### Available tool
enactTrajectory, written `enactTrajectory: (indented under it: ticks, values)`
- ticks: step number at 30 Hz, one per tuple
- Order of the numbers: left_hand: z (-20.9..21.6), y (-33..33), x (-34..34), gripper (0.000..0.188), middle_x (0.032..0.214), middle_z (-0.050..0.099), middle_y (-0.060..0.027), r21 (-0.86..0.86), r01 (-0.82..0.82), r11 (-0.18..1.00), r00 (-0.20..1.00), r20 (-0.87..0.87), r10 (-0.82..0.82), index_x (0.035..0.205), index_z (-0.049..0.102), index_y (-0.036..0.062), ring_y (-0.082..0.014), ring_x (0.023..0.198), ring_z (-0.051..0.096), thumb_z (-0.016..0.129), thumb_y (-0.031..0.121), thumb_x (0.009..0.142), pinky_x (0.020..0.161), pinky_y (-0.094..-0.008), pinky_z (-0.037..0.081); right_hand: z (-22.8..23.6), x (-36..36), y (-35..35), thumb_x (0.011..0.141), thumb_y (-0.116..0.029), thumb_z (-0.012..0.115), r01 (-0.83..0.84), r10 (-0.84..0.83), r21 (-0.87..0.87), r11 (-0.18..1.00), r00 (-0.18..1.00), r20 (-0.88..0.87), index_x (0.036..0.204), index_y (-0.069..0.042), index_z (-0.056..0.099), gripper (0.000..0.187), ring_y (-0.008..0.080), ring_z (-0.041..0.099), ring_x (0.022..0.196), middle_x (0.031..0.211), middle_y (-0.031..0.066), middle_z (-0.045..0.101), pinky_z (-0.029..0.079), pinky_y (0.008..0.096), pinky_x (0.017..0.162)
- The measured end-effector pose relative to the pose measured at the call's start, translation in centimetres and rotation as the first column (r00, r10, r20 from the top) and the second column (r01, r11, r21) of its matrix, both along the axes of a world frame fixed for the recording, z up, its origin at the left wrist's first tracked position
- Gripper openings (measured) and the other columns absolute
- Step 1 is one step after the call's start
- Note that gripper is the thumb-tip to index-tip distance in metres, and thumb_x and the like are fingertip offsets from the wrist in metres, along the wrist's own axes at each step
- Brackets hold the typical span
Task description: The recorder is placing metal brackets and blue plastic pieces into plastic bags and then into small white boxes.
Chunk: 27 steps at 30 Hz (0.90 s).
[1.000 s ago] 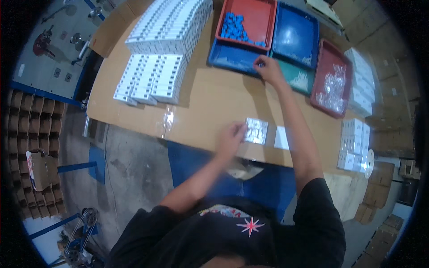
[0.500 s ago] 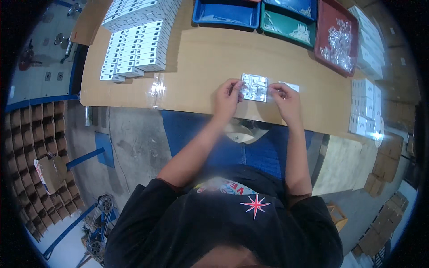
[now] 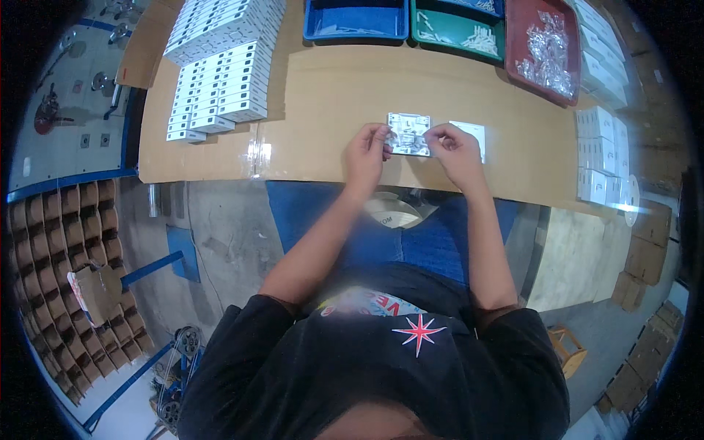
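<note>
A small square grey-white part point(image 3: 409, 133) lies near the front edge of a brown cardboard-covered table point(image 3: 330, 95). My left hand point(image 3: 367, 152) pinches its left edge. My right hand point(image 3: 455, 150) grips its right edge with fingertips. Just right of my right hand lies a white flat plate point(image 3: 473, 133), partly hidden by my fingers.
At the table's far edge stand a blue tray point(image 3: 356, 20), a green tray point(image 3: 458, 31) with small white pieces and a red tray point(image 3: 546, 48) with clear bags. Several white boxes point(image 3: 216, 81) are stacked at the left, more white boxes point(image 3: 601, 154) at the right. Cardboard dividers point(image 3: 66, 257) fill the floor left.
My right hand has come back from the trays at the far edge to the square part. Both hands now hold it. The view has tilted down toward me.
</note>
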<state>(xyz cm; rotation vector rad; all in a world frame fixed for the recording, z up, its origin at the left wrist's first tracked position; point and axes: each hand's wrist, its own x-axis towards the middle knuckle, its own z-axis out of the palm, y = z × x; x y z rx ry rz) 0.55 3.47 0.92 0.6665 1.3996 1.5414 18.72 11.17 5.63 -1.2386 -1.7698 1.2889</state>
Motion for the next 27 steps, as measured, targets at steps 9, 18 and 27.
enactTrajectory:
  ticks: [9,18,27]
  values:
    - [0.2,0.0,0.0,0.021,0.092,0.07,-0.0036,-0.008,0.011,1.0,0.999,-0.037,-0.012,0.11,0.067,0.001,-0.0079,0.071,0.061,0.06,0.021,0.107,0.061,-0.0229,0.05,0.7,-0.2,-0.2,0.089,-0.013,0.076,0.001,-0.001,-0.04,0.999,1.0,-0.02,0.099,-0.001,0.076,0.016,0.0043,0.049,0.062,0.077,0.0003,0.068,0.042,0.0231,0.057]
    - [0.7,-0.2,-0.1,0.025,0.099,0.073,-0.0049,0.006,0.074,0.997,0.997,-0.025,-0.073,0.112,0.068,0.0026,-0.0095,0.074,0.064,0.06,0.026,0.108,0.066,-0.0237,0.051,2.1,-0.6,-0.4,0.088,-0.013,0.075,0.022,-0.029,0.042,0.999,0.983,0.179,0.099,-0.002,0.076,0.016,0.0072,0.054,0.063,0.079,0.0023,0.069,0.046,0.0247,0.059]
    - [0.4,-0.2,-0.8,0.03,0.101,0.073,-0.006,-0.005,0.119,0.993,0.991,0.066,-0.118,0.116,0.069,0.0012,-0.0106,0.075,0.065,0.055,0.027,0.11,0.066,-0.0235,0.051,1.6,-1.0,-0.4,0.088,-0.012,0.075,-0.005,0.001,0.03,1.0,0.992,0.127,0.1,-0.004,0.077,0.015,0.0063,0.054,0.065,0.082,0.0013,0.07,0.045,0.025,0.06]
